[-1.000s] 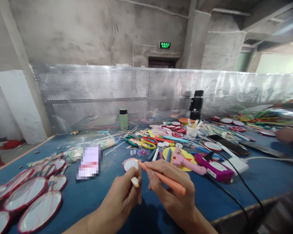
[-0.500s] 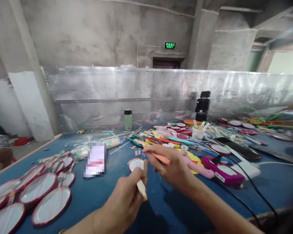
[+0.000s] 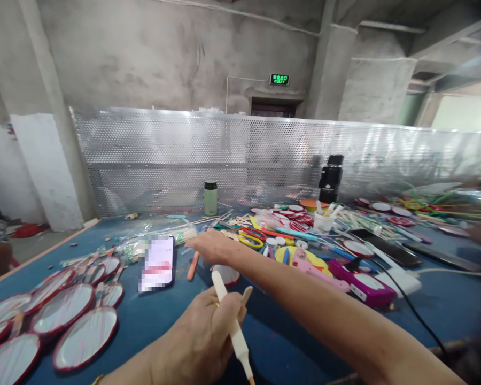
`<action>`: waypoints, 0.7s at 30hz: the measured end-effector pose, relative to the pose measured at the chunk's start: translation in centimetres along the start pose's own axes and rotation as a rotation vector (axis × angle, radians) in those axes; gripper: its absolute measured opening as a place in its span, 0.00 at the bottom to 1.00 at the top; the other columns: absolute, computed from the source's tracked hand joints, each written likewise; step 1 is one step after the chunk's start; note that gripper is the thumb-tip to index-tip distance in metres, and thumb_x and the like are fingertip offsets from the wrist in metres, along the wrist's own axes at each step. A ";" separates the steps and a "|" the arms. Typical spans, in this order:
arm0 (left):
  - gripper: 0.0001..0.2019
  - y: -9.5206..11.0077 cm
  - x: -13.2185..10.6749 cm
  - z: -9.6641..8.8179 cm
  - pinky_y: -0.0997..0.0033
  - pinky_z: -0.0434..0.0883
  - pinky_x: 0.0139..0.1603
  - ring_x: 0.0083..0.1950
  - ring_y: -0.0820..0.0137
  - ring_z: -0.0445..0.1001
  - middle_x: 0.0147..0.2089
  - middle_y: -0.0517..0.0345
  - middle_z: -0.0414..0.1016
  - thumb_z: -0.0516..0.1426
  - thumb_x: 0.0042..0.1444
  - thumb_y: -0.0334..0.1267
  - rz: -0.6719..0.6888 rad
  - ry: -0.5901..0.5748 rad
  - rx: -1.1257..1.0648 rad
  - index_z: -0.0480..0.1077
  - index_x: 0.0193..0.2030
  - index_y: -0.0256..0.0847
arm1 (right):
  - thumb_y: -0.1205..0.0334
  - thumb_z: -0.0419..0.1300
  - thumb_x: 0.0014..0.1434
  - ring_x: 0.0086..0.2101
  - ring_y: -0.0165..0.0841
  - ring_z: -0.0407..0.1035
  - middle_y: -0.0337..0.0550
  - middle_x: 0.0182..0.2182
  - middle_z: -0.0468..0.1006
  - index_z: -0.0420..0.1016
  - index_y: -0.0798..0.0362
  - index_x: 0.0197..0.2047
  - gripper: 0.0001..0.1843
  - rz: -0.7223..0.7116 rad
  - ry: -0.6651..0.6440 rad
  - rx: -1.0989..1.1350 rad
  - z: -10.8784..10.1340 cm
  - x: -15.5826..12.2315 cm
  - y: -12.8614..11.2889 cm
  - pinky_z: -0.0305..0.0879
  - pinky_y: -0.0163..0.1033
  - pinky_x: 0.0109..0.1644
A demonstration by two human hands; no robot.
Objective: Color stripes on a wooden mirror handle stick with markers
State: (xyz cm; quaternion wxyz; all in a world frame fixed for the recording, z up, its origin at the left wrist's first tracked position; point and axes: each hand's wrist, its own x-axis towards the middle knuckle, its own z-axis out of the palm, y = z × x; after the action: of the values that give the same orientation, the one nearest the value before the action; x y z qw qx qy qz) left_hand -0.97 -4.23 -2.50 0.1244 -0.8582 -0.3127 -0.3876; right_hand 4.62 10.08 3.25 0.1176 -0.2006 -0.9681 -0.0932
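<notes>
My left hand (image 3: 218, 321) is closed around a slim white marker pen (image 3: 237, 342), which slants down toward me and narrows to an orange tip. A short flat wooden stick (image 3: 247, 293) also pokes out by its thumb. Just beyond lies a white disc with a red rim (image 3: 227, 274), partly hidden by the pen and hand. My right hand (image 3: 210, 247) reaches across to the left, palm down, fingers drawn together over the upper end of an orange stick (image 3: 193, 266). The fingers hide their contact with it.
Red-rimmed white discs (image 3: 85, 338) on sticks crowd the left. A phone (image 3: 157, 264) lies near my right hand. Scissors (image 3: 251, 237), a pink glue gun (image 3: 316, 270), a purple box (image 3: 363, 282) and a cable are at the right. A green bottle (image 3: 210, 198) stands behind.
My right hand has swung left and forward with the orange stick, from beside my left hand to near the phone. My left hand has tilted the white pen, showing more of it.
</notes>
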 end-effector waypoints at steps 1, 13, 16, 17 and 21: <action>0.10 0.0 0.0 0.1 0.70 0.57 0.28 0.25 0.68 0.58 0.25 0.64 0.61 0.45 0.62 0.25 -0.011 -0.020 -0.015 0.50 0.37 0.46 | 0.58 0.61 0.66 0.40 0.33 0.75 0.42 0.40 0.78 0.74 0.56 0.45 0.10 0.031 0.017 -0.006 -0.8 -0.4 0.3 0.73 0.43 0.46; 0.10 0.0 -0.6 2.4 0.72 0.50 0.24 0.21 0.71 0.53 0.23 0.68 0.54 0.44 0.64 0.29 -0.222 -0.138 -0.347 0.50 0.33 0.47 | 0.64 0.58 0.63 0.25 0.26 0.64 0.39 0.23 0.74 0.74 0.57 0.26 0.14 0.505 0.082 -0.096 -5.3 -13.1 8.8 0.53 0.33 0.30; 0.09 0.1 -0.4 2.4 0.72 0.50 0.24 0.21 0.72 0.52 0.23 0.68 0.54 0.44 0.66 0.31 -0.234 -0.137 -0.418 0.51 0.33 0.46 | 0.62 0.61 0.63 0.27 0.27 0.67 0.36 0.25 0.74 0.74 0.57 0.29 0.11 0.488 -0.016 -0.097 -3.0 -14.1 9.5 0.62 0.35 0.35; 0.09 0.1 -0.4 2.3 0.72 0.50 0.24 0.21 0.73 0.52 0.23 0.68 0.54 0.43 0.66 0.31 -0.249 -0.144 -0.442 0.52 0.33 0.46 | 0.61 0.61 0.64 0.28 0.28 0.68 0.36 0.26 0.74 0.74 0.57 0.30 0.11 0.485 -0.038 -0.101 -2.5 -14.3 9.6 0.64 0.36 0.37; 0.10 0.3 -0.2 1.7 0.72 0.50 0.25 0.23 0.73 0.49 0.24 0.69 0.53 0.43 0.68 0.36 -0.381 -0.179 -0.547 0.52 0.33 0.46 | 0.65 0.60 0.63 0.31 0.31 0.70 0.40 0.26 0.76 0.76 0.57 0.28 0.11 0.444 -0.074 -0.101 -1.8 -15.2 9.5 0.64 0.39 0.40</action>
State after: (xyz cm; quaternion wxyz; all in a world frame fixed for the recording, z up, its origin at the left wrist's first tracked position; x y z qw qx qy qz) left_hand 0.18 -3.79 -3.79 -0.2128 -0.8166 -0.3613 -0.3966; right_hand 22.43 12.62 2.21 0.0896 -0.4178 -0.8979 -0.1060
